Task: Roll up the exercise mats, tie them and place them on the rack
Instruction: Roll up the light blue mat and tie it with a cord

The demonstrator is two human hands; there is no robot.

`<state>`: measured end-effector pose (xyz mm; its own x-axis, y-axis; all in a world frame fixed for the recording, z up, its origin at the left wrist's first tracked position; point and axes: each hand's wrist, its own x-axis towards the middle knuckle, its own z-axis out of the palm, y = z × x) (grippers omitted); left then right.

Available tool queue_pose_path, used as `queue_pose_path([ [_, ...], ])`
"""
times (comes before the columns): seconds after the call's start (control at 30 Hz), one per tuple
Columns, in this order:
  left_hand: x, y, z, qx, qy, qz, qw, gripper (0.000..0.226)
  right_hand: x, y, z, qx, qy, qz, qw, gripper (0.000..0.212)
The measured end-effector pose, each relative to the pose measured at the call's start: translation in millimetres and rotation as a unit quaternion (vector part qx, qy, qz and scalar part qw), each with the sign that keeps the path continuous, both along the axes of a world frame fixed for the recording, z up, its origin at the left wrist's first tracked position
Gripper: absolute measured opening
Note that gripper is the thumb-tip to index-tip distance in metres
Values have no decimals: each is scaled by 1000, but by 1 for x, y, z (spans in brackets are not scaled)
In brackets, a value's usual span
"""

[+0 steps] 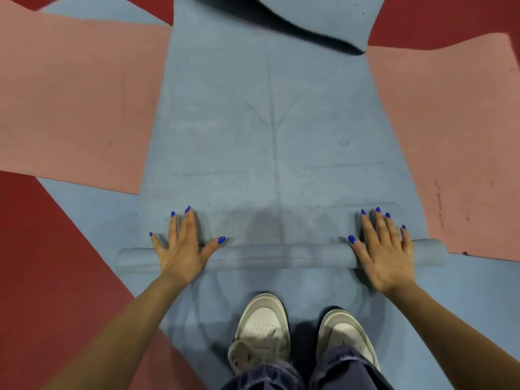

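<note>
Blue mat (pixel 270 130) lies flat ahead of me, near end wound into a thin roll (pixel 281 257) just past my shoes (pixel 261 333); left hand (pixel 183 249) and right hand (pixel 385 254) press it, fingers straight and spread, gripping nothing, set wide apart so I judge it rolls evenly; pink mats (pixel 70 108) flank it.

The floor (pixel 50 249) is a dark red, slightly textured surface, showing at the lower left and in both upper corners. The light is soft and even, coming from overhead, and throws only faint shadows. No wall, window or furniture comes into this downward view.
</note>
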<state>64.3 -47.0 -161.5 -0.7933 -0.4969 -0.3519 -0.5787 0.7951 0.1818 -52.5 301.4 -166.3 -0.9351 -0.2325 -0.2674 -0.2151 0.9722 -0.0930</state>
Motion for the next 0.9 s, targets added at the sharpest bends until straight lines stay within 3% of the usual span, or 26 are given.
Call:
queue_pose_path([
  [0.1, -17, -4, -2, -11, 10, 7, 1000, 88, -10, -9, -3, 11, 34, -8, 999, 80],
  [0.3, -45, -21, -15, -37, 42, -23, 998, 65, -35, -19, -6, 15, 59, -22, 998, 80],
  [0.53, -47, -22, -14, -24, 221, -79, 972, 59, -59, -29, -1, 15, 68, -4, 998, 73],
  [0.63, -44, -16, -12, -106, 266, -172, 943, 38, -65, -32, -1, 20, 66, -2, 998, 68],
  [0.7, -43, -9, -11, -151, 266, -211, 928, 39, -66, -34, 0, 23, 63, -2, 998, 62],
  [0.9, -20, 13, -12, -214, 289, -180, 915, 41, -76, -38, 3, 7, 60, -7, 998, 63],
])
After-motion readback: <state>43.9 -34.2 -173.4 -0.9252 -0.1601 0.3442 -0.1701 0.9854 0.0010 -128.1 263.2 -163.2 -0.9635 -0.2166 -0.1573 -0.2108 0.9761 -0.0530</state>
